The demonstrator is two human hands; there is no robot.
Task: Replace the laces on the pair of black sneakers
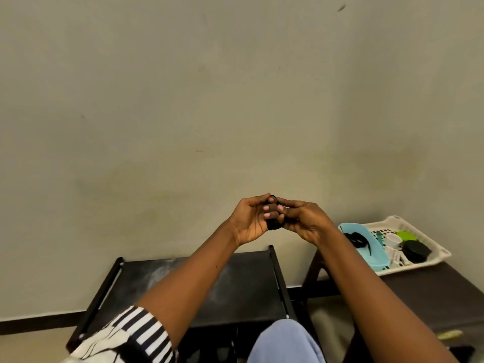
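Head view. Left hand (251,221) and right hand (301,221) meet at chest height before a bare wall (209,87), fingers of both curled and clamped on a small dark bundle (273,224), probably a coiled black lace; its form is largely hidden by the fingers. No sneaker can be made out in this view. A second black lace (357,241) lies in a light-blue tub (377,255) inside a white perforated tray (429,258) on a dark side table (432,292), near a black round tin (416,251). A black shoe rack (199,286) stands below the arms. To uncoil well, one hand should anchor the bundle while the other draws a free end out steadily, avoiding knots.
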